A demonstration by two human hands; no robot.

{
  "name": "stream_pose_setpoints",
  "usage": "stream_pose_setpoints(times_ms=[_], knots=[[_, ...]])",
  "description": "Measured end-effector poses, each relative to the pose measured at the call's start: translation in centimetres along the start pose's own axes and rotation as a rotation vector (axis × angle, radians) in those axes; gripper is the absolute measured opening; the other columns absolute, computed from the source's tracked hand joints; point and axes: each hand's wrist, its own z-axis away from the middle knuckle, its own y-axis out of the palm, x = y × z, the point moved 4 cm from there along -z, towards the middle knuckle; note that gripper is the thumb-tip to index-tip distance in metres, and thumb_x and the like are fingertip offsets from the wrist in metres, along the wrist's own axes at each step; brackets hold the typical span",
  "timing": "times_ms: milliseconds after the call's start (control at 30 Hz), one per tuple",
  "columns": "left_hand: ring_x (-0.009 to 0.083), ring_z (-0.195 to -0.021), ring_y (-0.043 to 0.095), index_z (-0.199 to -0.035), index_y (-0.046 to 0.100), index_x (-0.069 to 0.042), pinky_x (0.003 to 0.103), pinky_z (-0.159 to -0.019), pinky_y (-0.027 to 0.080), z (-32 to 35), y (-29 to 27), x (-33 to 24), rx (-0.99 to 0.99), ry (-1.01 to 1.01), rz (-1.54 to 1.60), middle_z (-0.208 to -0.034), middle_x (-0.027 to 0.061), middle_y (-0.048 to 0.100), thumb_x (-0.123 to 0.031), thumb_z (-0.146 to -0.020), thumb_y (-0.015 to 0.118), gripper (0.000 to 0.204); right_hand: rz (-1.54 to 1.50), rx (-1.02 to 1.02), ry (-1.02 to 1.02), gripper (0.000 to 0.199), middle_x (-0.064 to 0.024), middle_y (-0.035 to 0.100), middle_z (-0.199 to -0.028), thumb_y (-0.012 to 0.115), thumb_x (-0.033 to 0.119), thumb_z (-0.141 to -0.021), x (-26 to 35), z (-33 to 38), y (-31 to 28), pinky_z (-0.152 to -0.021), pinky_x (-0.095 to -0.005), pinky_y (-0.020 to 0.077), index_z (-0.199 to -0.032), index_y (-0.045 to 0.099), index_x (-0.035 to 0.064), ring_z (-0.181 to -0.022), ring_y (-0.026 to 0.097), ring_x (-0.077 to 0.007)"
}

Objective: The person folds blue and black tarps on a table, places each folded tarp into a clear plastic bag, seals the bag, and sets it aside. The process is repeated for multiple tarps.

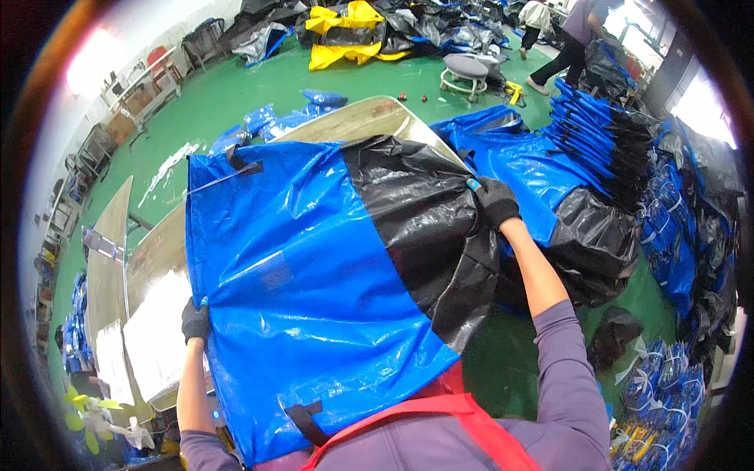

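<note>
A large blue and black woven plastic bag (306, 235) is stretched out between my hands, its lower edge against my body. Its black end lies to the right, and dark strap handles sit near its top and bottom edges. My left hand (195, 320), in a dark knit glove with a bare blue-tipped thumb, pinches the blue left edge. Higher up, my right hand (496, 204) wears the same kind of glove and is closed on the black right edge. Creases run inward from both grips. Underneath, a pale worktable (157, 275) is partly hidden by the bag.
More blue and black bags (510, 157) are piled at the right beside a folded stack (589, 133). Tied bundles (656, 408) stand lower right. Small blue packets (271, 119) lie beyond the table. A round stool (465, 69) and a walking person (577, 39) are farther back.
</note>
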Motion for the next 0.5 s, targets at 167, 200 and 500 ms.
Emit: stream_pose_setpoints(times_ms=[167,200,500], knots=[[0.0411,-0.124,0.045,-0.135,0.045,-0.003,0.045,-0.106,0.035,1.5,-0.4,-11.2,-0.466,0.553,0.067,-0.134,0.0239,0.049,-0.027,-0.087,0.059,0.056,-0.960,0.482,0.539,0.035,-0.0107,0.065,-0.094,0.054,0.041,-0.091,-3.2,-2.5,4.6,-0.070,-0.0411,0.0525,-0.105,0.063,0.0097,-0.082,0.065,-0.0260],[0.0407,-0.123,0.047,-0.135,0.046,-0.004,0.045,-0.105,0.036,2.3,0.6,-15.5,-0.334,0.731,0.060,-0.133,0.0237,0.050,-0.024,-0.085,0.060,0.055,-1.185,0.420,0.775,0.035,-0.0094,0.064,-0.097,0.055,0.039,-0.090,-3.8,-3.1,5.6,-0.071,-0.0404,0.0525,-0.107,0.061,0.0087,-0.082,0.064,-0.0245],[0.0412,-0.137,0.028,-0.143,0.037,-0.015,0.059,-0.111,0.015,9.5,10.6,-34.0,0.080,1.115,-0.089,-0.149,0.0212,0.031,-0.050,-0.088,0.051,0.067,-1.393,0.852,-0.017,0.027,-0.0131,0.069,-0.104,0.051,0.022,-0.095,12.4,-1.4,5.0,-0.084,-0.0350,0.0504,-0.103,0.069,0.0036,-0.093,0.064,-0.0234]])
